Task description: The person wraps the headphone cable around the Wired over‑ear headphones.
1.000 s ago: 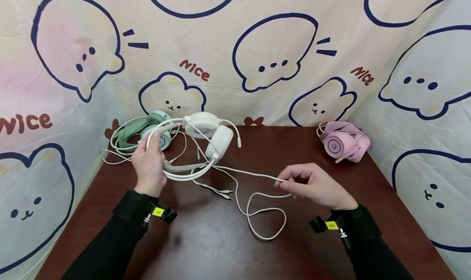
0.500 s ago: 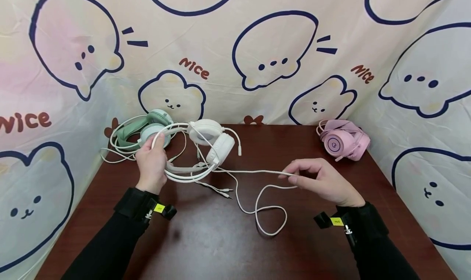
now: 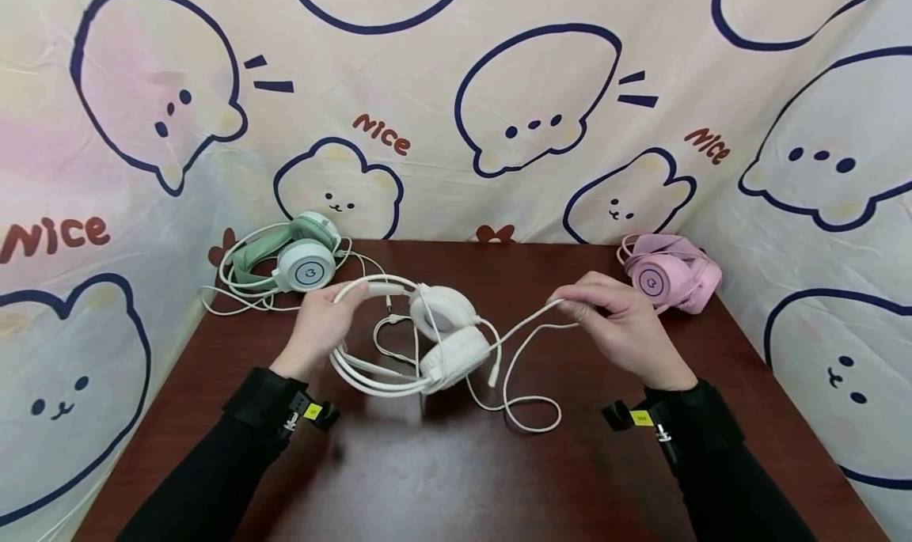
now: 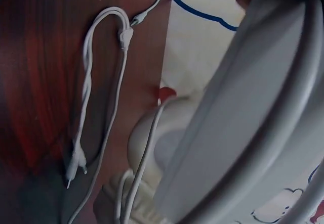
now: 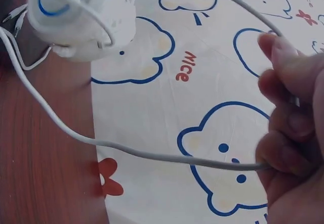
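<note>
White headphones (image 3: 456, 358) with a short microphone boom (image 3: 496, 368) hang tilted above the table, ear cups toward the right. My left hand (image 3: 321, 328) grips their headband, which fills much of the left wrist view as a pale curved band (image 4: 253, 97). Off to the right, my right hand (image 3: 620, 320) pinches the white cable (image 3: 529, 320) between thumb and fingers. In the right wrist view a second stretch of cable (image 5: 136, 154) runs into the curled lower fingers. A loop of cable lies on the table below. Two cable plugs (image 4: 77, 161) show in the left wrist view.
Green-and-white headphones (image 3: 309, 267) with a coiled cable lie at the back left. Pink headphones (image 3: 655, 277) sit at the back right, close behind my right hand. A cartoon-printed cloth (image 3: 442, 130) surrounds the dark brown table (image 3: 427, 479) at the back and sides.
My left hand has brought the white headphones rightward and nearer to me. My right hand has risen slightly with the cable still pinched, and the cable now slopes upward to it.
</note>
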`<state>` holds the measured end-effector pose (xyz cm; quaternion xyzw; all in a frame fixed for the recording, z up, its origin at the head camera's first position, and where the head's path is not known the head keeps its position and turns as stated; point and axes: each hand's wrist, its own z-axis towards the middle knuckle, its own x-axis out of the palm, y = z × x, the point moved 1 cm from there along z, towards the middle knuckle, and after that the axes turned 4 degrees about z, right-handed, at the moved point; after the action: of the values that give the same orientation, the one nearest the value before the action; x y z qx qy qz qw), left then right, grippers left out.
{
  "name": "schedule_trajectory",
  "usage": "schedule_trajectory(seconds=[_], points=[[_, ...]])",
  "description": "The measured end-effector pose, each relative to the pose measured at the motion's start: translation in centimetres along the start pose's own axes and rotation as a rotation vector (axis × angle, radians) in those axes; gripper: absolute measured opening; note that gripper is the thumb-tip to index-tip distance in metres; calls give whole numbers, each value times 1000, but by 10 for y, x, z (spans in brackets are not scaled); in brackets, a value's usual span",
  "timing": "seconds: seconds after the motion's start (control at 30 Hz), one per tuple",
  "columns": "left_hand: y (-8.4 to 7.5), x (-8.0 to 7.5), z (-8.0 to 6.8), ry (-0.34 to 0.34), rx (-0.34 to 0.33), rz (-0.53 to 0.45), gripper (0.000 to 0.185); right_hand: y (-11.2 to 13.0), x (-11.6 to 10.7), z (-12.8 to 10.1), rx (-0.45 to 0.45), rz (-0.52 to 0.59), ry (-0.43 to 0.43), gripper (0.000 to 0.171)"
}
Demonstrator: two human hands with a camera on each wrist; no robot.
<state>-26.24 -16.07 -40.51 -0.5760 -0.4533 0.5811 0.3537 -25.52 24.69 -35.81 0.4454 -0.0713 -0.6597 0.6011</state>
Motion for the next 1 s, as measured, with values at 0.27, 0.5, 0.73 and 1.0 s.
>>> schedule_trajectory(seconds=[0.27,0.5,0.73,1.0], points=[[2,11,-5,227,44,34,39,-16,7,4,-92,-169,-140,32],[1,20,-11,324,40,103,37,-19,15,11,-65,-311,-214,24],[0,44,-22,375,125,129,26,-21,30,23,16,-358,-173,11],[-2,59,-28,455,158,-14,25,-28,48,18,117,-354,-42,8]])
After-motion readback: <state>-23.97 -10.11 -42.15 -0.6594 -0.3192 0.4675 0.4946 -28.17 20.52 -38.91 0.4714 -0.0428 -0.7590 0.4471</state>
